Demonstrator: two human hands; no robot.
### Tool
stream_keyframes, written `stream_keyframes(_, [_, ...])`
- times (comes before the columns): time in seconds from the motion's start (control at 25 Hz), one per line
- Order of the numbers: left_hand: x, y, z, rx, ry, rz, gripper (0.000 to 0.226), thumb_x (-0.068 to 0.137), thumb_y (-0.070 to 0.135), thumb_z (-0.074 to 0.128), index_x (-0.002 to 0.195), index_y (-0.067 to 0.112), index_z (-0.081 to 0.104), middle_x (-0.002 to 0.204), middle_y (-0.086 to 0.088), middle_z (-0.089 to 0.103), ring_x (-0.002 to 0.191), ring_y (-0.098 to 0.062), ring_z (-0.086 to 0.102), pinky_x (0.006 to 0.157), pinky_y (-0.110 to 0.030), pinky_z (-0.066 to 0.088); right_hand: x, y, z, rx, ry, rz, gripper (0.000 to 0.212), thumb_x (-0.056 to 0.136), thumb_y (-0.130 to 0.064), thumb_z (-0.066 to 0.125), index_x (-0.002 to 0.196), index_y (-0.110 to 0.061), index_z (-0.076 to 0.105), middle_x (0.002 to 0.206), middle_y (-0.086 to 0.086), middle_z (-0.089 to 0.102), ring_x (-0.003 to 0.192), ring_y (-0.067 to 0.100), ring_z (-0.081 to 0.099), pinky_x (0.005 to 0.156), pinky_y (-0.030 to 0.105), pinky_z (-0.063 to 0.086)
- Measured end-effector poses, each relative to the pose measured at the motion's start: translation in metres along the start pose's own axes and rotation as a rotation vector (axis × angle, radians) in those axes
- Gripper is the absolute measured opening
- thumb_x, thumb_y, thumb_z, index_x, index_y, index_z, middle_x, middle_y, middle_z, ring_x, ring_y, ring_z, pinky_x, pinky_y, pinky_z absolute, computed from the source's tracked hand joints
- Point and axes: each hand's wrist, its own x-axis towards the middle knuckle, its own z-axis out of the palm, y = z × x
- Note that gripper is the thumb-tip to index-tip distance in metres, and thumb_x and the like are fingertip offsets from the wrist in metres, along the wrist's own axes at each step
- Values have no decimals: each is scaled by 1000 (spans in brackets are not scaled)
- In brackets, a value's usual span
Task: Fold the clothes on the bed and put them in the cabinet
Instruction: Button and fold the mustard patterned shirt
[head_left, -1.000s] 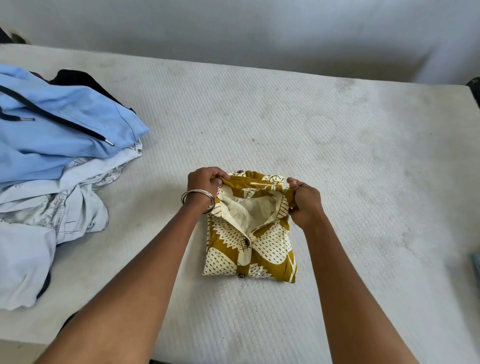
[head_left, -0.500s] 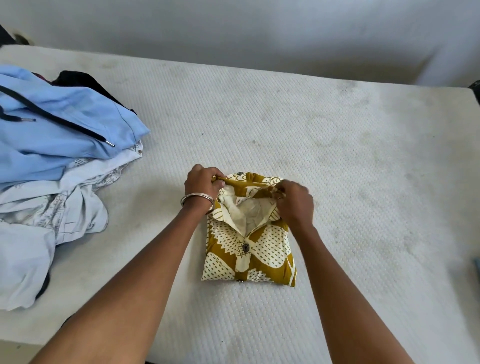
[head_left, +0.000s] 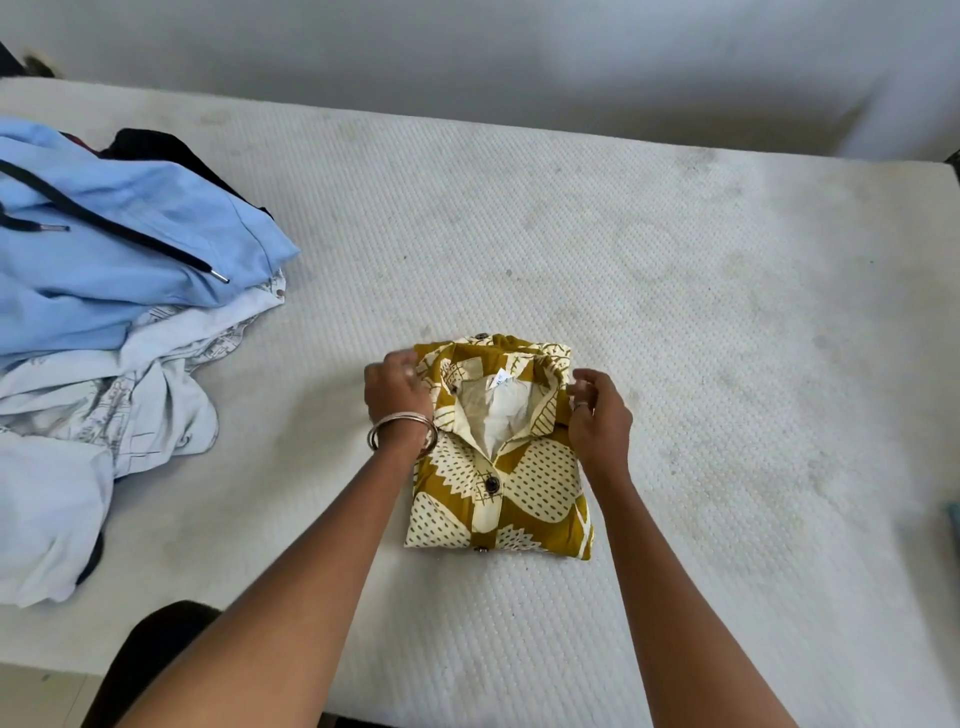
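Near the middle of the bare white mattress (head_left: 623, 249) sits the folded shirt (head_left: 524, 483), a mustard-and-cream print with dark buttons, collar facing away from the camera and a little white tag showing inside the neck. It's a neat rectangle, lying flat on the bed.

Both hands are up at the collar end. Left hand (head_left: 397, 387), with a couple of silver bangles (head_left: 402, 431) on the wrist, rests against the shirt's left shoulder edge with its fingers loosely bent; can't really tell if it's pinching cloth or just touching it. Right hand (head_left: 597, 410) is at the right side of the collar, fingers relaxed and a bit curled, looks like it's touching the fabric rather than gripping it.

Over on the left of the bed is the unfolded pile: a light blue hoodie (head_left: 119, 249) with a black drawstring on top, pale white printed clothes (head_left: 104, 415) under it, something black (head_left: 150, 148) poking out behind.
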Motion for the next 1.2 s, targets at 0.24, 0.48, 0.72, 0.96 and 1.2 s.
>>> stream_keyframes(0.24, [3, -10, -12, -81, -231, -67, 38, 87, 3, 63, 117, 28, 66, 104, -5, 67, 75, -25, 68, 74, -33, 58, 6, 7, -15, -142, -214, -98, 35, 93, -7, 60, 127, -16, 60, 99, -1, 64, 95, 20, 59, 89, 45, 53])
stream_keyframes(0.48, [27, 3, -12, 415, -502, 176, 40, 89, 26, 62, 129, 22, 61, 131, -11, 43, 113, -29, 55, 102, -33, 44, 26, -9, -8, -325, -427, -74, 38, 87, -36, 72, 113, -10, 67, 106, 11, 60, 101, 28, 57, 88, 47, 52])
stream_keyframes(0.72, [27, 1, -13, 376, -520, 250, 31, 79, 30, 75, 106, 16, 72, 114, -4, 54, 104, -19, 54, 91, -30, 45, 30, -4, -5, -312, -465, 34, 40, 74, -50, 79, 77, -12, 67, 82, 8, 68, 82, 29, 65, 78, 44, 54])
stream_keyframes(0.96, [27, 10, -23, -244, -432, 109, 12, 90, 9, 62, 90, 20, 65, 88, 0, 68, 85, -18, 63, 72, -32, 54, 34, -35, -20, 1, -293, -41, 18, 88, -30, 67, 87, -12, 62, 80, 1, 63, 77, 21, 61, 66, 36, 49])
stream_keyframes(1.2, [36, 18, -17, 5, -153, 192, 32, 86, 13, 70, 116, 11, 60, 101, -6, 65, 83, -17, 58, 69, -24, 47, 56, -62, 6, -146, -309, -183, 45, 84, -45, 73, 114, -17, 57, 88, -4, 61, 76, 8, 58, 63, 20, 45])
